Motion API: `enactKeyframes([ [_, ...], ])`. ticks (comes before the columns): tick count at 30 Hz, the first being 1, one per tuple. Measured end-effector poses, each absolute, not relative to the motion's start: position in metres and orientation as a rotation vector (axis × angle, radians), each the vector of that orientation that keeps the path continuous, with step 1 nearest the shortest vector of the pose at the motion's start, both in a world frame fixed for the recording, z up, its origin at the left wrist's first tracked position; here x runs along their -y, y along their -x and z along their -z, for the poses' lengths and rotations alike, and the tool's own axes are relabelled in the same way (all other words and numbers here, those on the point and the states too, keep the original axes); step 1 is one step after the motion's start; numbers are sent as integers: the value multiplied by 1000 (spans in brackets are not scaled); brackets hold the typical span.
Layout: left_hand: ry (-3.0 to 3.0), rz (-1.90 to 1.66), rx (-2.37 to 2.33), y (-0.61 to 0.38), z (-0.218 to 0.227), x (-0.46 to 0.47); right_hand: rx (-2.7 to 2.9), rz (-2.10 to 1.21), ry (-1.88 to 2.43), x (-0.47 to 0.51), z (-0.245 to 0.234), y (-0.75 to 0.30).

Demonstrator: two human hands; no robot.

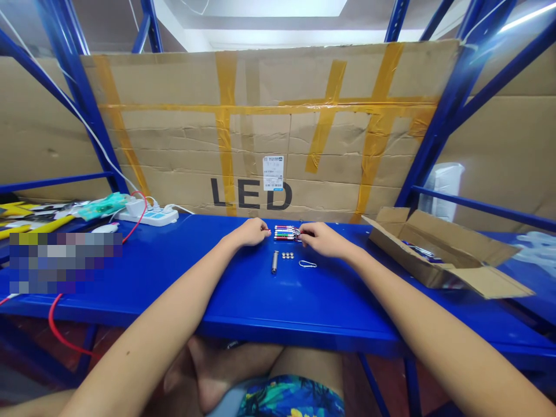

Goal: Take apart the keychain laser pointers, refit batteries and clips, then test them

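Several slim metal tubes (284,229), in red, blue, green and silver, lie side by side in a row on the blue table, with metal clips at their right ends. My right hand (320,239) has its fingers closed at those clips, pinching the end of a tube. At the row's left end is my left hand (252,232), its fingers curled and thumb and fingertips together; whatever they hold is too small to make out. Nearer me lie a separate silver tube (275,262), several button cells (287,255) in two rows and a silver carabiner clip (307,264).
An open cardboard box (402,255) with more tubes inside stands at the right. A white power strip (154,215) with cables sits at the back left, near packets and yellow-handled items (52,225). A large carton marked LED (182,156) walls off the back between blue posts.
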State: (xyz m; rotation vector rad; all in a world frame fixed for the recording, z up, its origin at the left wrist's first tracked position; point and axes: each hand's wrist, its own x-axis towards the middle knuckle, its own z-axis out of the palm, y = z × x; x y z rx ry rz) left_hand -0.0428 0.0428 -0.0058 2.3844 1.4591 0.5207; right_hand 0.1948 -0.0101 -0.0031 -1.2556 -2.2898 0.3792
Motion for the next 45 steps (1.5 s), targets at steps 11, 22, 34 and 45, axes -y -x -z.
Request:
enactKeyframes([
  [11,-2132,-416,-1568,35,-1,-30,2339,-350,1277,12,3,-195],
  [22,-2042,-285,-1668,39,-9,-26,2357,-400,1319,16,1,-194],
  [34,-1791,-187,-1459,41,-15,-15,2359,-378,1341,18,0,-193],
  [45,-1739,-196,-1437,35,-15,-10,2366,-403,1307,20,-1,-193],
])
